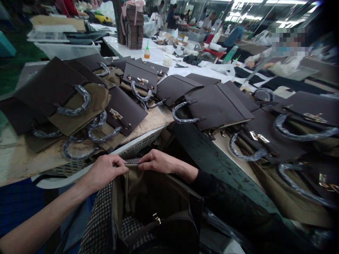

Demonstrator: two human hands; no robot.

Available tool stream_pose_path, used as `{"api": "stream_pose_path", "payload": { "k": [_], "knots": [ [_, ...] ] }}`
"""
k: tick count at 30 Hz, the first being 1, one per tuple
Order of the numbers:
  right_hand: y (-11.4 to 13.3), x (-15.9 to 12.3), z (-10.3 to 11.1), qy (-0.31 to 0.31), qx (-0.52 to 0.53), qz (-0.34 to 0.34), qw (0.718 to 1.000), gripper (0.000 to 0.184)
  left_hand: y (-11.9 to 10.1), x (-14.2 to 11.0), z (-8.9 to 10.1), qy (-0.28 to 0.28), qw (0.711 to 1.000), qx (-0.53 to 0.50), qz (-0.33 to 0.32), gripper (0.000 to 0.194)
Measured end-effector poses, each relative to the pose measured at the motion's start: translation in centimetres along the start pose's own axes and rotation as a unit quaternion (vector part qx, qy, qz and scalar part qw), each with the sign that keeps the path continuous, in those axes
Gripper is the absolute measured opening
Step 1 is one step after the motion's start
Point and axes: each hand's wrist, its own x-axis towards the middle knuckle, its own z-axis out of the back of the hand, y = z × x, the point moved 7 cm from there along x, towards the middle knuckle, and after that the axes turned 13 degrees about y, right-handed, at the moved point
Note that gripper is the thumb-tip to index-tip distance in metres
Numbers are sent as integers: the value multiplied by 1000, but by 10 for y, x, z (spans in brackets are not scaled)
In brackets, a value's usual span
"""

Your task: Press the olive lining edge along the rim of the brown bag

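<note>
A dark brown handbag with an olive lining lies across my lap, its mouth toward me. My left hand pinches the bag's far edge between thumb and fingers. A short way to its right, my right hand grips the same edge, so a narrow strip of it shows between the two hands. Inside the opening a small gold clasp catches the light. The checked cloth over my legs shows beside and below the bag. Much of the bag's lower part is in shadow.
Several brown handbags with plastic-wrapped handles cover the tables ahead and to the right. A white plastic basket stands just beyond my hands. Farther back are stacked brown pieces, a bottle of amber liquid and a co-worker.
</note>
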Motion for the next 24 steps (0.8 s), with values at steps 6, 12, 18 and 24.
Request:
{"api": "stream_pose_path", "payload": {
  "k": [6,12,18,24],
  "knots": [
    [-3,-11,-2,-24,30,-14,999,29,-4,0,-2,-9,1000,3,2,19],
    [-9,-16,-4,-34,49,-3,998,29,-9,2,-5,-11,1000,20,-18,23],
    [-8,-23,-6,-27,48,13,998,29,-9,5,-8,-1,999,-29,-31,27],
    [-1,-19,-7,25,21,28,999,37,-5,12,-15,29,981,-185,-48,35]
  ]
}}
